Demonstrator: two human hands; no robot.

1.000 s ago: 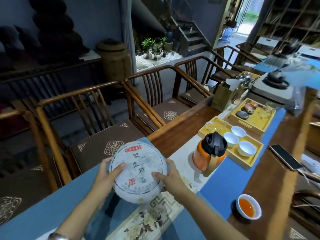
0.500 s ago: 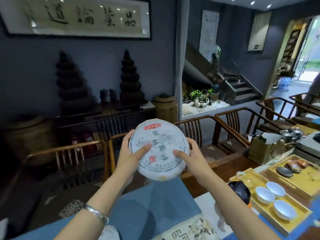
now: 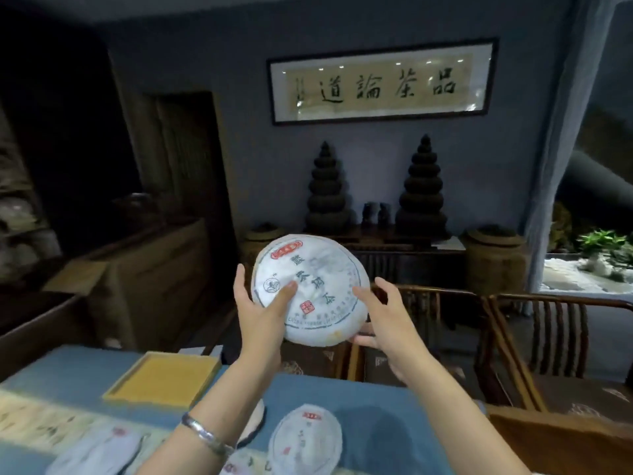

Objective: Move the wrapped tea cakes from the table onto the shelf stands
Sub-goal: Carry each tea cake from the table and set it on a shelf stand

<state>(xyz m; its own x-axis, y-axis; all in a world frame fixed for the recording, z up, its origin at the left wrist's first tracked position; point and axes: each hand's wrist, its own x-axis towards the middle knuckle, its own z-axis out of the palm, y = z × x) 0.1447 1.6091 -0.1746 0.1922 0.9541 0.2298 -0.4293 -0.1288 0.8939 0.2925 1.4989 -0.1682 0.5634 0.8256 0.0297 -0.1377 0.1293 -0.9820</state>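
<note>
I hold a round tea cake [image 3: 317, 286] wrapped in white paper with a red label and blue characters, raised in front of me above the table. My left hand [image 3: 262, 310] grips its left edge, thumb lying across the printed face. My right hand [image 3: 387, 313] cups its right and lower edge, fingers behind the cake. More wrapped tea cakes lie on the blue tablecloth [image 3: 376, 416] below: one [image 3: 305, 440] near the middle, another [image 3: 96, 454] at the lower left, one partly hidden under my left forearm. No shelf stand shows clearly.
A yellow square tray [image 3: 164, 378] sits on the table's far left part. Wooden chairs [image 3: 534, 334] stand beyond the table on the right. A dark sideboard [image 3: 394, 255] with stacked ornaments lines the back wall. Dim shelving [image 3: 20, 214] stands at the far left.
My view has swung to the left, away from the tea set. The tea cake has stayed in both hands and tilted slightly, and other cakes on the table have come into sight.
</note>
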